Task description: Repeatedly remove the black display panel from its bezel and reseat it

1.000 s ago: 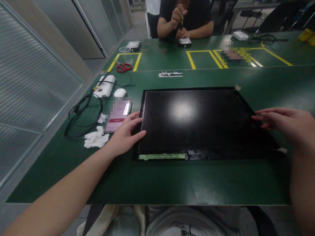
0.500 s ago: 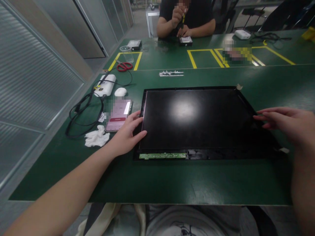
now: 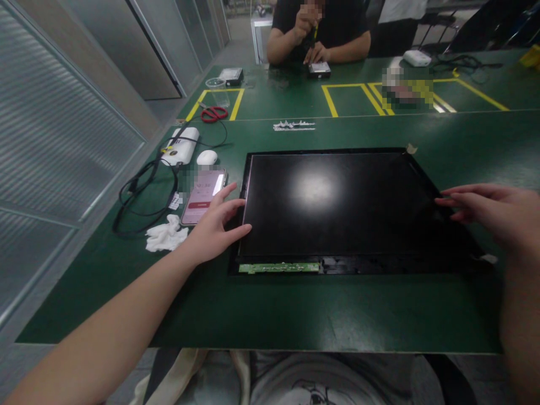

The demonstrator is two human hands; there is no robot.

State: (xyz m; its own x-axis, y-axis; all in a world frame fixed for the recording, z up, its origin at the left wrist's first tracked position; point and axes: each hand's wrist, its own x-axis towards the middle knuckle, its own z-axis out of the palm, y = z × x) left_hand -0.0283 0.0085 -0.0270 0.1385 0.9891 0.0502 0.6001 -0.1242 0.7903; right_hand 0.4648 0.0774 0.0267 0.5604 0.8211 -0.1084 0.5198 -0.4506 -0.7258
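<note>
A flat display panel (image 3: 337, 214) with a dark screen lies face up on the green table. A narrow green circuit board (image 3: 278, 268) runs along its near left edge. My left hand (image 3: 217, 228) rests at the panel's left side with fingers spread, the thumb over the frame and the index finger raised clear of it. At the right edge, my right hand (image 3: 485, 208) has its fingertips closed together on the frame. Small tape pieces stick out at the far right corner and the near right corner.
Left of the panel are a phone (image 3: 202, 197), crumpled tissue (image 3: 166, 233), a white earbud case (image 3: 207, 158), a white box (image 3: 182, 146), black cables (image 3: 145, 197) and red scissors (image 3: 214, 114). White strips (image 3: 294, 126) lie beyond. Across the table, a person (image 3: 318, 34) works on a small drive (image 3: 319, 68).
My left index finger has lifted away from the panel's edge, and the fingers are more spread. My right hand and the panel stay put. Someone in white appears in the background.
</note>
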